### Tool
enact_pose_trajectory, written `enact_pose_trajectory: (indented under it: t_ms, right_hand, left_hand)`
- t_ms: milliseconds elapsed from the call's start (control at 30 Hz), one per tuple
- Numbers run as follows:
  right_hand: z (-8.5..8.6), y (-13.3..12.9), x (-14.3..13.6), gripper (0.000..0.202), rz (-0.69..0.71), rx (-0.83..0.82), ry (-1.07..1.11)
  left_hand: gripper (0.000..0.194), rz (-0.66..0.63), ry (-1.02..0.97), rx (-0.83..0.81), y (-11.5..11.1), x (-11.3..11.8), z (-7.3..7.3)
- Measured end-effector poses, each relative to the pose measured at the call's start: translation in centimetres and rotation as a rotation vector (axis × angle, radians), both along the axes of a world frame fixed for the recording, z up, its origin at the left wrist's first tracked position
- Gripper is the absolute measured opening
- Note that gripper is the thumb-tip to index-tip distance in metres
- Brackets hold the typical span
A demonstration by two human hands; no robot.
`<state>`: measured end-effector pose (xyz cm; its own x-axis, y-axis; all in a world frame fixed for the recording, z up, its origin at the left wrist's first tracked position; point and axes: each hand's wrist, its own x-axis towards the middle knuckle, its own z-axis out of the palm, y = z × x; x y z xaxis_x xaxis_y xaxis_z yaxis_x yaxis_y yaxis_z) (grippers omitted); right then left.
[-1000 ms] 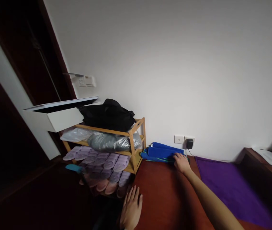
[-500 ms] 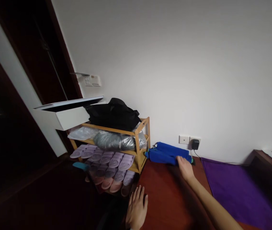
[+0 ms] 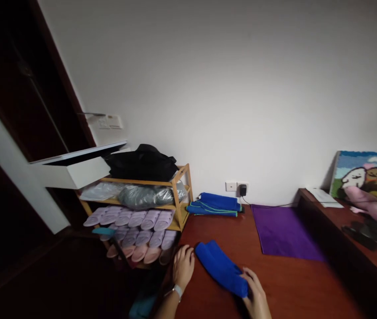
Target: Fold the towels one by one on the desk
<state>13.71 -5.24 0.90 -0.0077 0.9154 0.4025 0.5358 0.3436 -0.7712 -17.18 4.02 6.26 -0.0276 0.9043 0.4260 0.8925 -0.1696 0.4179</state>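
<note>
A folded blue cloth is gripped at its near right end by my right hand; its other end reaches up and left over the reddish-brown wooden surface. My left hand, with a band on the wrist, lies palm down at the left edge of that surface, its fingers stretched out and holding nothing. It is close to the far end of the cloth but apart from it. Against the wall lie more folded blue cloths with green edging. A purple cloth is spread flat on the right.
A wooden rack on the left holds a black bag, plastic-wrapped items and several slippers. An open white box juts out beside the bag. A black plug is in the wall. A raised ledge bounds the right side.
My right hand has drawn one blue cloth from the pile at the wall toward me. My left hand stays at the edge. The view has turned right, bringing in a picture and pink plush.
</note>
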Motion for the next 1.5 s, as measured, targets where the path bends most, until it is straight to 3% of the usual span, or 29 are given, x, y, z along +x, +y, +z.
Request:
enact_pose_trajectory:
  t_ms: [133, 233, 300, 400, 533, 633, 833, 1000, 1100, 1333, 1400, 1500]
  right_hand:
    - [3.8, -0.9, -0.4, 0.035, -0.064, -0.015, 0.189]
    - [6.4, -1.4, -0.3, 0.03, -0.055, -0.002, 0.35]
    - [8.0, -1.9, 0.1, 0.037, -0.119, 0.018, 0.428]
    - [10.2, -2.8, 0.6, 0.045, -0.184, 0.046, 0.491]
    - [12.8, -4.2, 0.7, 0.031, -0.222, 0.088, 0.495]
    - [14.6, -5.5, 0.7, 0.022, -0.259, 0.153, 0.472]
    - [17.7, -8.0, 1.1, 0.014, -0.214, 0.399, 0.391]
    - [19.7, -9.9, 1.2, 0.008, -0.204, 0.537, 0.339]
    - [20.7, -10.8, 1.3, 0.01, -0.237, 0.6, 0.272]
    - [22.9, -12.2, 2.3, 0.012, -0.22, 0.63, 0.235]
    - [23.8, -12.3, 4.3, 0.015, -0.25, 0.596, 0.241]
    - [25.3, -12.5, 9.8, 0.024, -0.364, 0.503, 0.288]
  left_hand:
    - [0.03, -0.407, -0.103, -0.109, -2.3, 8.8, 4.3]
    - [0.029, -0.736, -0.334, -0.301, -4.3, 14.6, 6.6]
    - [0.032, -0.762, -0.451, -0.347, -5.7, 16.8, 7.8]
    - [0.038, -0.676, -0.554, -0.307, -8.0, 18.0, 9.1]
    - [0.032, -0.636, -0.841, -0.258, -11.1, 18.7, 10.9]
    - [0.027, -0.653, -0.931, -0.213, -13.1, 19.0, 12.6]
    - [0.027, -0.735, -0.904, -0.142, -16.0, 18.4, 15.5]
    - [0.028, -0.814, -0.801, -0.075, -18.0, 18.1, 16.8]
    - [0.025, -0.796, -0.711, 0.01, -19.0, 17.8, 17.5]
    - [0.005, -0.63, -0.576, 0.258, -19.1, 16.4, 19.1]
    - [0.007, -0.586, -0.572, 0.296, -18.3, 14.7, 19.8]
    - [0.011, -0.423, -0.576, 0.283, -16.7, 10.0, 21.2]
